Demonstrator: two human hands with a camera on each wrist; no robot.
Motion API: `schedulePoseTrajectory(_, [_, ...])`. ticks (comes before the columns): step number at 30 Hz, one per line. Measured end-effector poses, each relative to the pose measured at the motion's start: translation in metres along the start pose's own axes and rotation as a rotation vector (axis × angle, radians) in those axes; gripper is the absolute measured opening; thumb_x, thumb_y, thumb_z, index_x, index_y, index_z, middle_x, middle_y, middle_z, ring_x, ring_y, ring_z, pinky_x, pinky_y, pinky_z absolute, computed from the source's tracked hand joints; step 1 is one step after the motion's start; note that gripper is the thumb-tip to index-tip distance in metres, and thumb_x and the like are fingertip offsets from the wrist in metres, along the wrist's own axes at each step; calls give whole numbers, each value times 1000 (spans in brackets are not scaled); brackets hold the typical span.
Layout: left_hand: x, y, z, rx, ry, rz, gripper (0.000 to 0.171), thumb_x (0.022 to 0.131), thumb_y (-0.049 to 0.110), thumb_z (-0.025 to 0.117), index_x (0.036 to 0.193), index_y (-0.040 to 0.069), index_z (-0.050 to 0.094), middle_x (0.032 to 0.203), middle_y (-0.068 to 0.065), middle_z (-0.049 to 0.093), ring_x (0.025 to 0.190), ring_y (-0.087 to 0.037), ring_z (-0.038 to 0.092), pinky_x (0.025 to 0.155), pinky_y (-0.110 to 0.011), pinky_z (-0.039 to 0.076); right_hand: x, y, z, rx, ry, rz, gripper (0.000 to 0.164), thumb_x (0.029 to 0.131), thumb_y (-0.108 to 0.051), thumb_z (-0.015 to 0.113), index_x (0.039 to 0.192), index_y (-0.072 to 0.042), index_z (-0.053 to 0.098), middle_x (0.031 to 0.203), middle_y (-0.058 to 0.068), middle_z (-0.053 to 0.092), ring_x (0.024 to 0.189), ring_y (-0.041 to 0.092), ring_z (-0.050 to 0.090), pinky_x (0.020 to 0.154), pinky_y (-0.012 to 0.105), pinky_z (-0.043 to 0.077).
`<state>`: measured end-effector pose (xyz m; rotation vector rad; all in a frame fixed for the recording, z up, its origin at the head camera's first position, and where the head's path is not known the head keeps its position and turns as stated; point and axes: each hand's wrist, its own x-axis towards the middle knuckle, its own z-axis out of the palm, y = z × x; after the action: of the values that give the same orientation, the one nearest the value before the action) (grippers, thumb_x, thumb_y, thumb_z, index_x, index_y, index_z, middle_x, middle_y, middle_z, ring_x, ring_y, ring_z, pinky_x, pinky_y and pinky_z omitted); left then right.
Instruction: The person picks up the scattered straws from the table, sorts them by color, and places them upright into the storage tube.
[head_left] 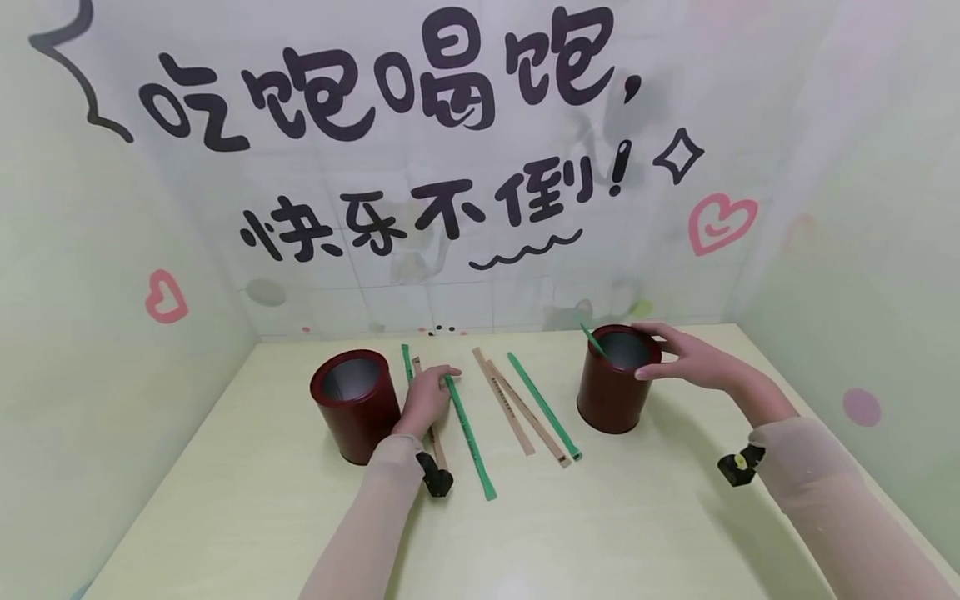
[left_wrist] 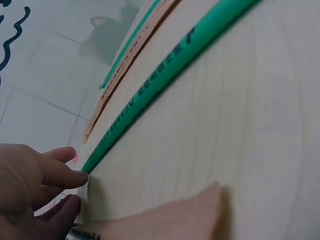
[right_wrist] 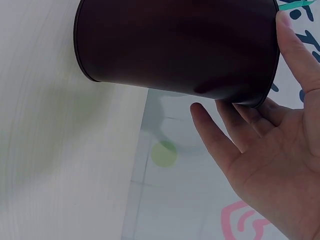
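My left hand (head_left: 429,402) reaches over a long green wrapped straw (head_left: 471,442) lying on the table. In the left wrist view, its index fingertip touches the end of that straw (left_wrist: 150,90), with the thumb a little apart. Another green straw (head_left: 406,358) and a brown paper-wrapped straw (head_left: 439,450) lie partly hidden under this hand. My right hand (head_left: 693,360) grips the rim of a dark red can (head_left: 611,400), thumb on the near side and fingers on the far side. A green straw (head_left: 591,337) leans inside it, its top above the rim.
A second dark red can (head_left: 358,421) stands left of my left hand. Between the hands lie two brown wrapped straws (head_left: 504,404) (head_left: 536,419) and a green one (head_left: 543,404). A back wall (head_left: 480,300) with printed lettering and side walls enclose the pale table (head_left: 570,533).
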<state>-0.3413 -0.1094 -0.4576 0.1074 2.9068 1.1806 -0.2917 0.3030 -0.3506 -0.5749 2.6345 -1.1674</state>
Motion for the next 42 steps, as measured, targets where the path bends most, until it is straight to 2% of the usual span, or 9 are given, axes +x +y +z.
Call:
schedulePoseTrajectory(4, [-5, 4, -1, 112, -13, 13, 43, 88, -12, 51, 118, 11, 73, 135, -13, 64, 120, -29, 60, 88, -35, 49, 1, 0, 2, -1, -3, 1, 77, 94, -19, 69, 154, 1, 25, 150, 26, 36, 138, 52, 38, 103, 58, 48])
schedulePoseTrajectory(7, [-5, 6, -3, 180, -20, 24, 36, 91, -8, 54, 109, 12, 77, 130, -13, 66, 126, -31, 58, 98, -41, 52, 2, 0, 2, 3, -1, 3, 77, 94, -19, 69, 154, 0, 24, 152, 25, 34, 140, 52, 36, 104, 60, 46])
schedulePoseTrajectory(10, [-5, 7, -4, 233, -31, 38, 25, 92, -3, 61, 99, 14, 79, 125, -11, 68, 121, -30, 61, 98, -43, 53, 3, -1, 2, 7, 0, 15, 77, 94, -20, 68, 155, -1, 24, 153, 25, 33, 141, 52, 34, 105, 62, 44])
schedulePoseTrajectory(18, [-10, 8, -9, 282, -80, 47, 15, 90, 5, 70, 86, 18, 76, 114, -8, 70, 90, -22, 62, 74, -33, 52, 2, -2, 2, 7, -9, 27, 78, 94, -21, 68, 155, -2, 23, 153, 25, 33, 140, 52, 34, 105, 63, 44])
schedulePoseTrajectory(25, [-20, 17, -25, 275, -111, 122, 11, 94, 10, 67, 92, 19, 74, 121, -6, 68, 101, -23, 62, 82, -37, 53, 4, -2, 1, 10, -13, 25, 78, 94, -21, 68, 155, -2, 23, 152, 25, 34, 140, 52, 35, 105, 63, 45])
schedulePoseTrajectory(31, [-26, 30, -44, 49, -170, 229, 6, 95, 12, 67, 97, 14, 73, 107, -5, 72, 107, -24, 65, 94, -40, 54, 1, 2, 1, 13, -11, 33, 78, 94, -21, 67, 155, -2, 22, 151, 25, 35, 140, 51, 35, 105, 63, 44])
schedulePoseTrajectory(37, [-27, 35, -55, -316, -229, 204, 11, 97, 7, 62, 106, 2, 67, 116, -17, 65, 110, -38, 66, 94, -38, 58, 3, 2, 0, 19, -8, 28, 79, 94, -22, 68, 155, -3, 22, 152, 25, 34, 141, 51, 33, 105, 63, 44])
schedulePoseTrajectory(39, [-28, 36, -58, -421, -238, 190, 13, 98, 5, 61, 109, -1, 64, 118, -19, 63, 112, -37, 67, 96, -37, 57, 3, 1, 0, 20, -11, 23, 78, 94, -22, 68, 155, -3, 23, 151, 24, 35, 140, 51, 34, 105, 62, 45])
schedulePoseTrajectory(42, [-28, 37, -63, -551, -222, 177, 15, 98, 4, 61, 111, -1, 62, 116, -15, 63, 108, -24, 70, 97, -33, 57, 3, 1, -1, 23, -14, 14, 78, 94, -21, 68, 155, -3, 23, 151, 24, 36, 140, 51, 35, 104, 62, 46])
